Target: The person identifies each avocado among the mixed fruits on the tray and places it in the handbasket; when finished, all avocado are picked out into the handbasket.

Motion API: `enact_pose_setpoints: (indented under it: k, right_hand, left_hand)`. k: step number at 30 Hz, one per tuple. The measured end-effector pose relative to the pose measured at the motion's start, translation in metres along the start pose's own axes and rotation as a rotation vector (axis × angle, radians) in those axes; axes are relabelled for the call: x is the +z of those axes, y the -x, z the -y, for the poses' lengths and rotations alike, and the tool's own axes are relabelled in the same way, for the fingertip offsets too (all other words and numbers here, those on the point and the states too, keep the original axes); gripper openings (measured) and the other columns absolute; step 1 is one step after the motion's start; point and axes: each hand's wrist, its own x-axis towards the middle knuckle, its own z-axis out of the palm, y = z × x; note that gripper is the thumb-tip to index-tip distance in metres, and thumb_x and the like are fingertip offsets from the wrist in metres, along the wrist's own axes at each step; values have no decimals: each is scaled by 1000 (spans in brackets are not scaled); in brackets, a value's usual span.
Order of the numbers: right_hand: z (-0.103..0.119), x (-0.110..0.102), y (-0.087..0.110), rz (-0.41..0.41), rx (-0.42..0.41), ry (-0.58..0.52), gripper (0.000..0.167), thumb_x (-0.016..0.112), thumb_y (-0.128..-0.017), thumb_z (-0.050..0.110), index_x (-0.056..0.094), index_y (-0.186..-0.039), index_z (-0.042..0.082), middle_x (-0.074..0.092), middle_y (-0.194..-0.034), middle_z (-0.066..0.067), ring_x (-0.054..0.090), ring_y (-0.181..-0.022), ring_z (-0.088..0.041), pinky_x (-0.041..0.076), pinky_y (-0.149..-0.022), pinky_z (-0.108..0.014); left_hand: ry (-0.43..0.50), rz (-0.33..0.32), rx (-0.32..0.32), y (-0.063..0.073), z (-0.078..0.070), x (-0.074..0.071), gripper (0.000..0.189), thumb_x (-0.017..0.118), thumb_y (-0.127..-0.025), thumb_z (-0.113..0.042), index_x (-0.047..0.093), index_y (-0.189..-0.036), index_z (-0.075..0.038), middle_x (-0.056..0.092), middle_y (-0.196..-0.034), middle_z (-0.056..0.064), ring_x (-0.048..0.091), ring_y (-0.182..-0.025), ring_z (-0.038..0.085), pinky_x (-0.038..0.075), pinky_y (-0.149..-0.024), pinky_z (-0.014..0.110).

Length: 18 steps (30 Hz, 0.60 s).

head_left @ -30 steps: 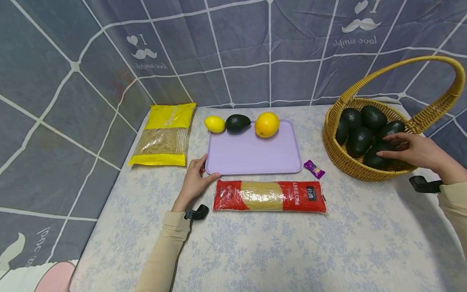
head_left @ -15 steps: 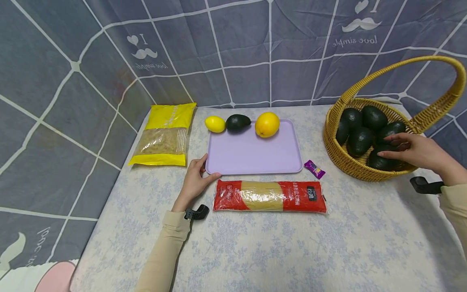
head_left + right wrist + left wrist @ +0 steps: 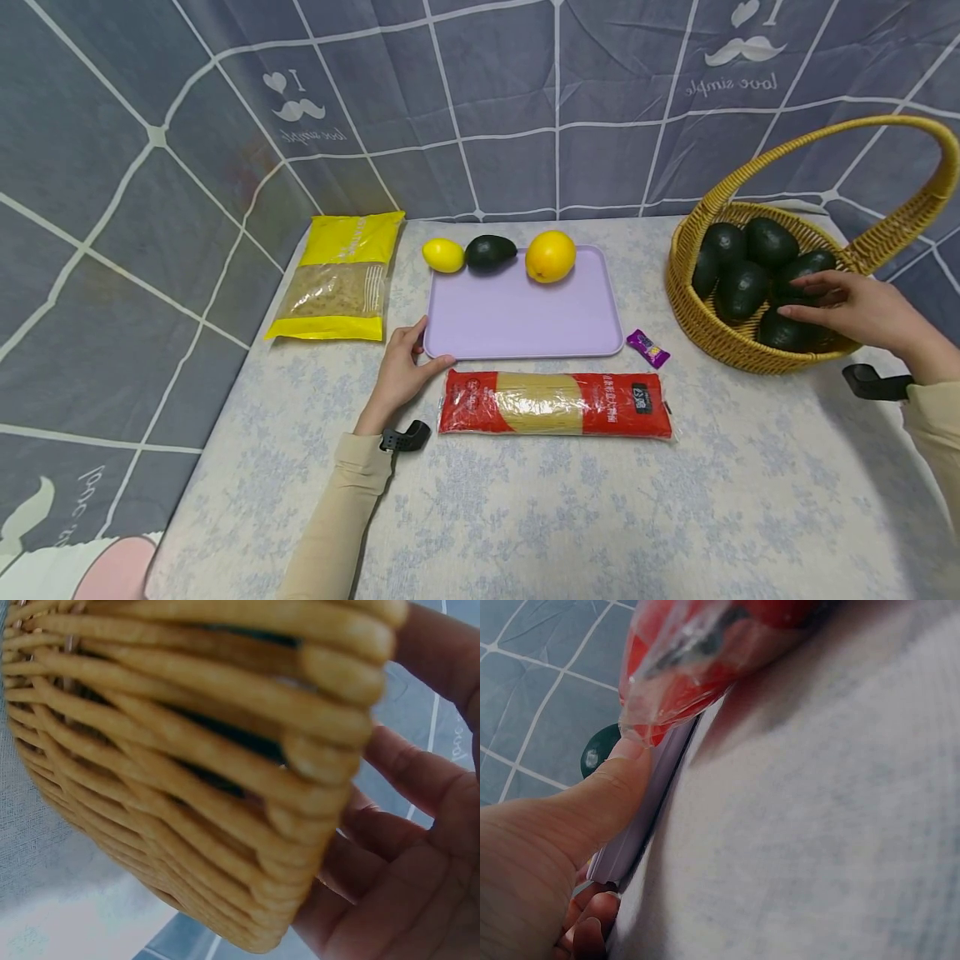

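At the near left corner of a lilac tray (image 3: pixel 525 321), my left hand (image 3: pixel 401 371) grips the edges, thumb along the front and fingers curled at the left side. Its thumb tip comes close to the end of a red-and-clear noodle packet (image 3: pixel 540 404), which lies in front of the tray. My right hand (image 3: pixel 862 308) reaches over the near right rim of a wicker basket (image 3: pixel 693 329) and holds a dark avocado (image 3: pixel 783 332) from above, thumb on its upper left. Several other avocados (image 3: pixel 741 289) lie around it. In the right wrist view, the basket wall hides most of the held avocado.
A lemon (image 3: pixel 443 255), an avocado (image 3: pixel 491 252) and an orange (image 3: pixel 551 257) line the tray's back edge. A purple-wrapped sweet (image 3: pixel 648 348) lies between tray and basket. A yellow bag (image 3: pixel 337 279) lies at the left. The basket's tall handle (image 3: pixel 855 125) arches above it.
Between the first and second frames, the avocado under my right hand shifted slightly right, toward the palm. My left hand and the tray have stayed in place.
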Motion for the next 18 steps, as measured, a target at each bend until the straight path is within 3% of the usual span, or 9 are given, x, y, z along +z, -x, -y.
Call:
enact_pose_setpoints:
  k: [4, 8, 13, 15, 18]
  right_hand:
    - [4, 0, 3, -90, -20, -14, 61, 62, -90, 42, 52, -120, -11, 53, -110, -34, 52, -92, -47, 45, -66, -54]
    - [10, -2, 7, -205, -36, -55, 48, 63, -92, 33, 57, -114, -10, 55, -102, -29, 51, -86, -39, 43, -55, -29]
    - [22, -8, 16, -353, -52, -120, 37, 63, -92, 22, 60, -112, -10, 54, -104, -25, 41, -80, -2, 30, -58, -11]
    - [27, -9, 21, -422, -64, -145, 35, 63, -92, 19, 61, -112, -9, 57, -103, -11, 35, -78, 8, 29, -63, -11]
    - [37, -11, 27, -528, -98, -187, 32, 64, -91, 14, 61, -114, -7, 51, -98, 16, 34, -81, 12, 27, -68, -13]
  left_hand:
    - [7, -2, 6, 0, 0, 0, 86, 80, -78, -29, 35, -145, 2, 42, -99, 15, 39, -84, 24, 33, -72, 34]
    - [5, 0, 5, 0, -1, 0, 86, 80, -78, -29, 34, -145, 1, 42, -100, 15, 39, -84, 24, 33, -72, 34]
    - [9, 1, -2, 0, -1, -1, 86, 80, -78, -29, 35, -145, 1, 42, -100, 15, 39, -84, 24, 33, -72, 34]
    - [9, 1, -4, 0, -1, 0, 86, 80, -78, -29, 35, -145, 1, 42, -101, 15, 40, -85, 24, 33, -72, 34]
    - [9, 2, -8, 0, -1, 0, 85, 79, -79, -30, 35, -145, 1, 42, -102, 15, 40, -85, 24, 34, -73, 34]
